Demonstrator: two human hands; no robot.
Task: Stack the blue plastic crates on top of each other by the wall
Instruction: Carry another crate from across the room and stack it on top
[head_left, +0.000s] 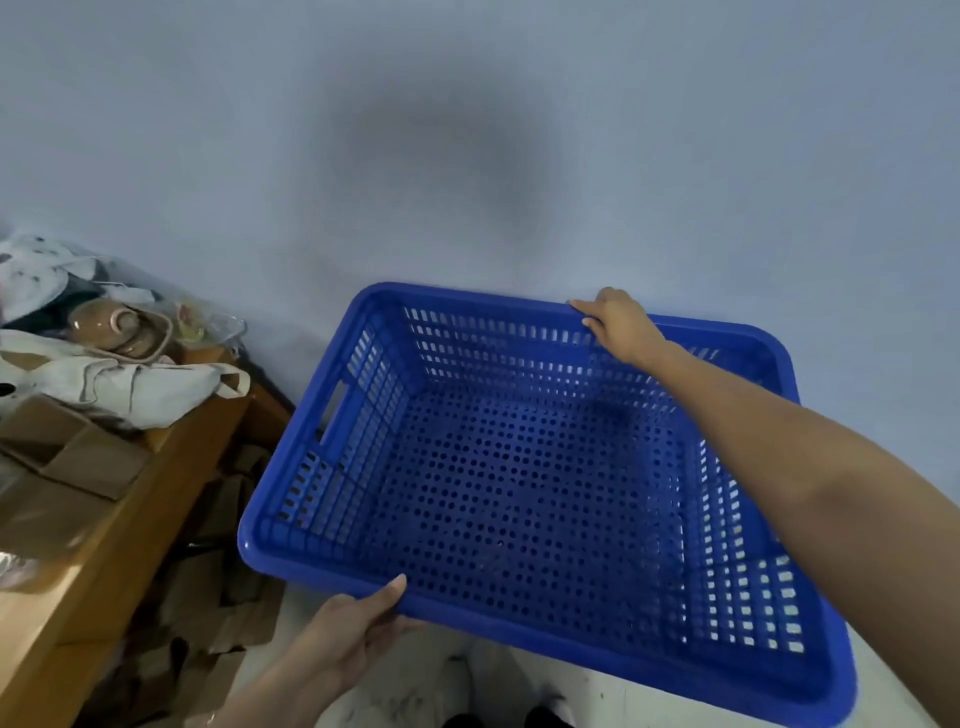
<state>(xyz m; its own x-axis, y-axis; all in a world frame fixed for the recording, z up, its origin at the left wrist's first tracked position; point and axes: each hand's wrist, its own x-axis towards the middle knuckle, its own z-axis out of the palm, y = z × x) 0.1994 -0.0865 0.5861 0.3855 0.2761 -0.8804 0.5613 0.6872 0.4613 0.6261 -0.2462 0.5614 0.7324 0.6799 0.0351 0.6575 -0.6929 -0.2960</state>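
Note:
One large blue plastic crate (519, 493) with a perforated floor and slotted walls fills the middle of the view, open side up and slightly tilted, close to the pale blue wall (467, 156). My left hand (363, 623) grips its near rim, thumb on top. My right hand (618, 322) holds the far rim next to the wall, with my forearm stretched across the crate's right side. The crate is empty. Whatever lies beneath it is hidden, and no second crate is visible.
A wooden table (156, 493) stands at the left, loaded with a cloth bag (130, 384), brown cardboard (67, 457) and a clear bag of dishes (119, 322). Brown paper scraps (208, 597) lie under and beside it. Pale floor (415, 686) shows below the crate.

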